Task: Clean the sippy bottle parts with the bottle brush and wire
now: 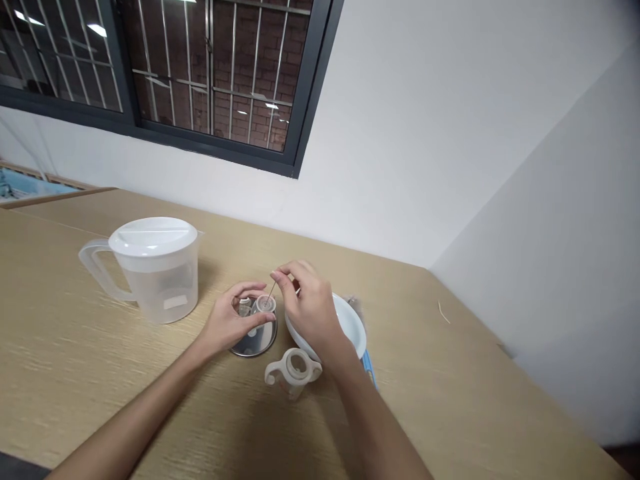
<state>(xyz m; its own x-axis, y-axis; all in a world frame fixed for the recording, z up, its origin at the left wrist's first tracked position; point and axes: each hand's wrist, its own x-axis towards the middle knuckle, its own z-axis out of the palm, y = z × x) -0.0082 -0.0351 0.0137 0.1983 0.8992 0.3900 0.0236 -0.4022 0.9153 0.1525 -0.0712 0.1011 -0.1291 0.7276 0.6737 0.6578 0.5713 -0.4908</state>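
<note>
A small clear cup point(266, 304) stands over a shiny round metal plate point(255, 345). My left hand point(231, 319) curves round the cup, thumb on the near side and fingers on the far side. Between the thumb and fingers of my right hand point(307, 293) is a thin stick point(271, 291), tilted, its lower end inside the cup. Another small clear container point(245, 307) sits on the plate beside the cup, partly behind my left hand. A white bowl point(353, 323) lies under my right hand and wrist, which hide much of it.
A translucent two-handled cup point(295, 370) stands in front of the bowl. The lidded plastic pitcher point(160, 280) is at the left. Something blue point(369, 367) shows by the bowl's right edge. A thin pale strip point(443, 312) lies on the wooden table point(450, 400), below a barred window point(210, 73).
</note>
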